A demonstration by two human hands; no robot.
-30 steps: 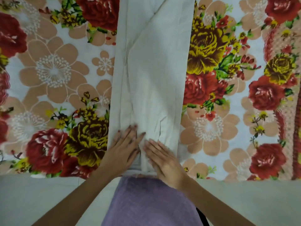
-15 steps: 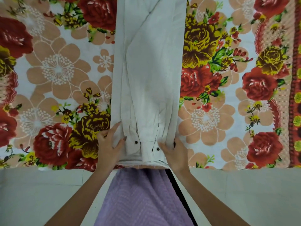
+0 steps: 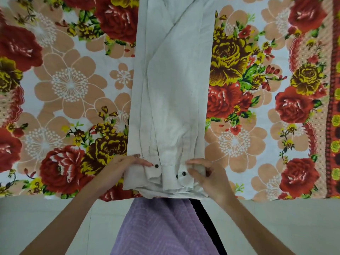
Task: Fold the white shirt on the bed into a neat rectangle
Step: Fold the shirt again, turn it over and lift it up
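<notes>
Shirt (image 3: 173,85) first: we have the white shirt lying as one long narrow strip down the middle of the bed, sides already folded inward, its near end right at the mattress edge in front of us. Two cuffs (image 3: 165,173) sit side by side on top of that near end, each showing small dark buttons (image 3: 156,166).

Our left hand (image 3: 121,168) pinches the near left corner, thumb on top of the cloth and fingers tucked underneath, closed on the fabric. Our right hand (image 3: 209,179) does the same on the near right corner, fingers curled over a bunched fold of the shirt and clamped on it. The hem between them looks slightly lifted and rumpled (layers showing at the edge).

Under it all we see the bedsheet (image 3: 70,85), a busy floral print of big red roses, yellow blooms and peach flowers on white, with a red patterned border running down the far right. Nearer to us, a pale tiled floor (image 3: 46,218) runs along the bed's edge, and our purple garment (image 3: 161,227) fills the bottom centre.
</notes>
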